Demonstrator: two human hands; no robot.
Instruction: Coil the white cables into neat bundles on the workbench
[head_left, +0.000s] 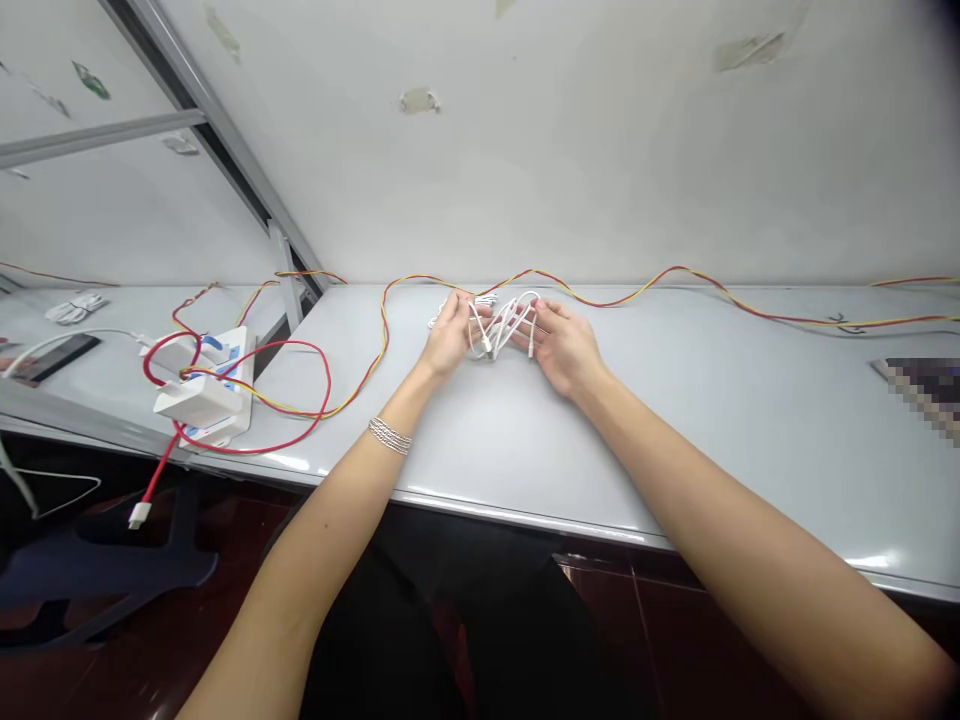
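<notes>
A white charging cable point(510, 322) hangs in loose loops between my two hands, just above the grey table. My left hand point(450, 335) pinches one side of the loops, thumb towards me. On the other side my right hand point(566, 345) grips the cable between thumb and fingers, with the other fingers spread behind the loops. The cable's white plugs dangle in front of my fingers. Partly hidden behind my left hand, another white bundled cable point(487, 299) lies on the table.
A white power strip point(244, 375) with chargers and a red cable point(327, 375) occupies the left side. A red and yellow wire point(649, 282) runs along the wall. Farther left lie a white cable bundle point(75, 308) and a dark phone point(64, 357). A blue stool point(172, 565) stands below.
</notes>
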